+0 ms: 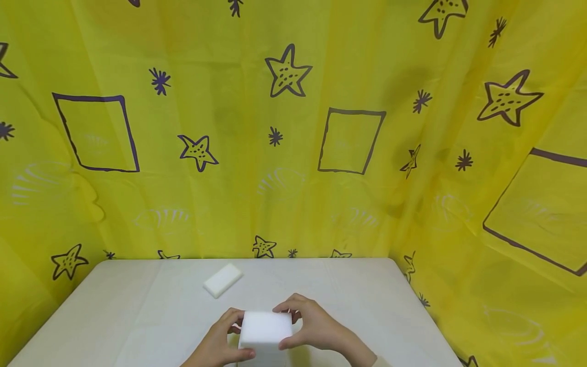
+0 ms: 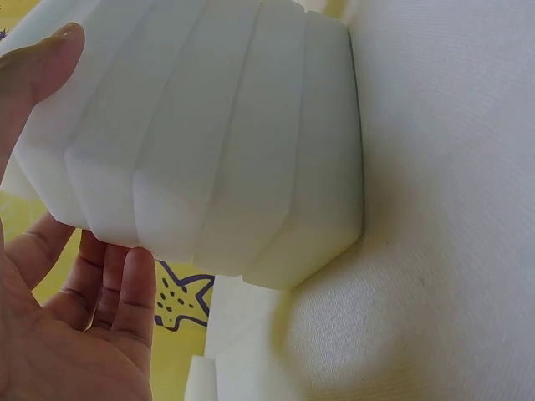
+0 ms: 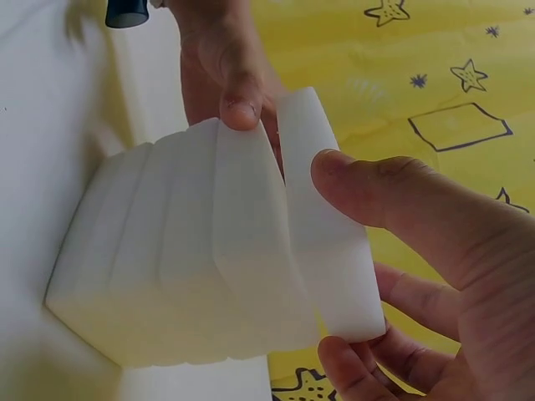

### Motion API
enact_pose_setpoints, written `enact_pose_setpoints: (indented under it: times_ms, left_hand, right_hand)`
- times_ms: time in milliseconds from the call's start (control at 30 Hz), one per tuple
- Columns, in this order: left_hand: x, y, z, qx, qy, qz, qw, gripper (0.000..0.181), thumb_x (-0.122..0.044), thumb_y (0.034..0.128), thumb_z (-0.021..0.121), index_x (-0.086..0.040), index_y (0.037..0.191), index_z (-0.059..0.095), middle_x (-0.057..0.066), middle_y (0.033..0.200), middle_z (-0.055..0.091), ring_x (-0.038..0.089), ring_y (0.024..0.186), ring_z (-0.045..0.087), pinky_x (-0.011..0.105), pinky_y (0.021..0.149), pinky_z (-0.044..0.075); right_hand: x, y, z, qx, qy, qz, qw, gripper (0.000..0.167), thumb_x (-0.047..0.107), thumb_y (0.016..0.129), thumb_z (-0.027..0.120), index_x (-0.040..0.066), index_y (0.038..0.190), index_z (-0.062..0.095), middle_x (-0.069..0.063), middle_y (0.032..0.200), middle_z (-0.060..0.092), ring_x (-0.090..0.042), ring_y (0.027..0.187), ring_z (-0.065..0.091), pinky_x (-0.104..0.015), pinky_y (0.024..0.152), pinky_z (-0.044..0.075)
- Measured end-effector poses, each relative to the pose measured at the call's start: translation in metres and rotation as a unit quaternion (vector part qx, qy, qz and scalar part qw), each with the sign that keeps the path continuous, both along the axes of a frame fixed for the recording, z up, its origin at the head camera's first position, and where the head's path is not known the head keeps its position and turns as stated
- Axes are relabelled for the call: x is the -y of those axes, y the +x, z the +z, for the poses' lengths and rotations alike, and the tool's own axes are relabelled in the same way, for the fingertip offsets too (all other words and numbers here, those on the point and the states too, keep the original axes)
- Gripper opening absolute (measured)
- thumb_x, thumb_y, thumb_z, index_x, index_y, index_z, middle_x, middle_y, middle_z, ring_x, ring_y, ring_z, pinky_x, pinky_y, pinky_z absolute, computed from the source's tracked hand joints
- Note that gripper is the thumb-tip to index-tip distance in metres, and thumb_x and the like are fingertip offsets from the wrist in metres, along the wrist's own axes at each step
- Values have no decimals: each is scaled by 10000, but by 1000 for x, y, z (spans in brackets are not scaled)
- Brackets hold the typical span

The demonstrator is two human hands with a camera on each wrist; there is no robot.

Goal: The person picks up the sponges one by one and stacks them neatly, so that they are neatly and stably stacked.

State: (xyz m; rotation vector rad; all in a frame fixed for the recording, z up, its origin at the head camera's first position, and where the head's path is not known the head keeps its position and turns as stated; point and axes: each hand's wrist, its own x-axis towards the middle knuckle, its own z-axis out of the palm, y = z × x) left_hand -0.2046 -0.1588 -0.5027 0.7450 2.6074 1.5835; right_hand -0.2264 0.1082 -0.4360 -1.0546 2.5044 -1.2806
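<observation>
Several white sponge blocks stand in an upright stack (image 2: 226, 142) on the table, their seams visible in both wrist views. My right hand (image 1: 318, 326) grips the top sponge (image 3: 330, 242) between thumb and fingers. That sponge sits slightly tilted, with a narrow gap showing under one side in the right wrist view. On the other side, my left hand (image 1: 221, 339) holds the upper part of the stack, thumb on the near face and fingers at the far side. From the head view, the top sponge hides most of the stack.
One more white sponge (image 1: 223, 280) lies flat on the white-covered table (image 1: 151, 306), beyond the stack and to the left. Yellow curtains (image 1: 238, 193) printed with stars hang behind the table and along its sides. A dark cylindrical object (image 3: 127, 12) shows near the left forearm.
</observation>
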Motion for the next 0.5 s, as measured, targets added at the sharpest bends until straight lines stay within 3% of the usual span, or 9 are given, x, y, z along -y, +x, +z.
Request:
enact_pose_setpoints:
  times_ms: [500]
  left_hand:
    - [0, 0, 1, 101, -5, -1, 9999, 558, -269, 772, 844, -68, 1217, 574, 52, 1133, 539, 28, 968, 524, 274, 804, 516]
  right_hand:
    - [3, -1, -4, -37, 7, 53, 10000, 535, 267, 695, 900, 120, 1166, 693, 113, 1042, 588, -3, 890, 517, -230, 830, 495]
